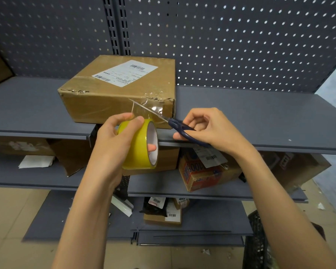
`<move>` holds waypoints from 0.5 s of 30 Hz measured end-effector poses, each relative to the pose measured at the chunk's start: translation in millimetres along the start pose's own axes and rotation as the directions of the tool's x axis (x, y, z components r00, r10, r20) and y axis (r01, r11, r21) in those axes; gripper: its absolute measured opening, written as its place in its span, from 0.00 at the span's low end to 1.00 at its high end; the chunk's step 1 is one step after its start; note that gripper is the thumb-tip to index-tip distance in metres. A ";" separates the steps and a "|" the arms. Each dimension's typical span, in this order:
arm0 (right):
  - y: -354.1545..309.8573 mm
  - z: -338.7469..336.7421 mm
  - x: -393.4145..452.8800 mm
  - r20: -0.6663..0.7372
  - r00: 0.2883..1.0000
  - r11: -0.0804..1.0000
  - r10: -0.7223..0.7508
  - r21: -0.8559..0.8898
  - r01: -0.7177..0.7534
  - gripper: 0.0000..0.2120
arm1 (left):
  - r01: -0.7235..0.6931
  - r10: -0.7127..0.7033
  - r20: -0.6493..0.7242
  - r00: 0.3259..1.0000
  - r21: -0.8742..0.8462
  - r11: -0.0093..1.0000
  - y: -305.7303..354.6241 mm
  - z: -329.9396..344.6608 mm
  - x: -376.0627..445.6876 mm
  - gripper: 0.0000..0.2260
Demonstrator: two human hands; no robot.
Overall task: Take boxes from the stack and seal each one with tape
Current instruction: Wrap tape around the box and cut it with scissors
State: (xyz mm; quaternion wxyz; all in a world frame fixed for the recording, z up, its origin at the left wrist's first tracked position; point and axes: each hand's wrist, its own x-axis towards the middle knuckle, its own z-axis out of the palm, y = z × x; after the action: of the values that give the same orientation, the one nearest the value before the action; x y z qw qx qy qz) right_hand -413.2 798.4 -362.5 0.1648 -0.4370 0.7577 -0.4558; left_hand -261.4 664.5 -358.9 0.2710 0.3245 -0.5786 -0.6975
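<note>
The cardboard box (116,90) sits at 12 o'clock from both hands. The left hand (114,140) grips the yellow tape roll (138,144); the right hand (208,129) grips blue-handled scissors (175,124) at the stretched tape strip (142,109).

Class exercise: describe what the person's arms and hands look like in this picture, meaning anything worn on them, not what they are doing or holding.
Both forearms are bare from the lower edge of the picture up to the wrists; no sleeve shows. The left hand and the right hand wear no gloves. No watch, bracelet or ring can be seen on either wrist or on the visible fingers. The fingernails look short and unpainted.
</note>
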 end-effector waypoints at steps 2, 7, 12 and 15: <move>-7.8 2.8 0.0 -0.045 0.998 0.999 -0.049 0.012 0.050 0.15 | -0.038 0.038 -0.012 0.999 -0.024 0.999 6.2 -1.7 -2.8 0.14; -7.8 -3.9 7.1 -0.440 0.898 0.998 0.005 0.058 0.023 0.14 | -0.055 0.055 -0.003 0.998 -0.027 0.998 11.7 -2.1 -8.5 0.14; 18.7 -18.8 11.9 -0.524 0.838 0.900 0.155 -0.276 -0.339 0.12 | -0.038 0.039 0.037 0.999 -0.017 0.999 12.1 3.8 -10.2 0.14; 31.3 -13.1 10.6 -0.486 0.847 0.797 0.216 -0.413 -0.441 0.13 | -0.025 0.027 0.061 0.998 -0.025 0.999 11.9 10.0 -12.4 0.13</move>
State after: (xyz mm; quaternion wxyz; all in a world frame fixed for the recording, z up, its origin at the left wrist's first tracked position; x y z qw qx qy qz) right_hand -443.6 803.3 -380.1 -0.0430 -0.2159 0.9331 -0.2844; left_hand -261.0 677.9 -344.3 0.2660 0.2918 -0.5824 -0.7106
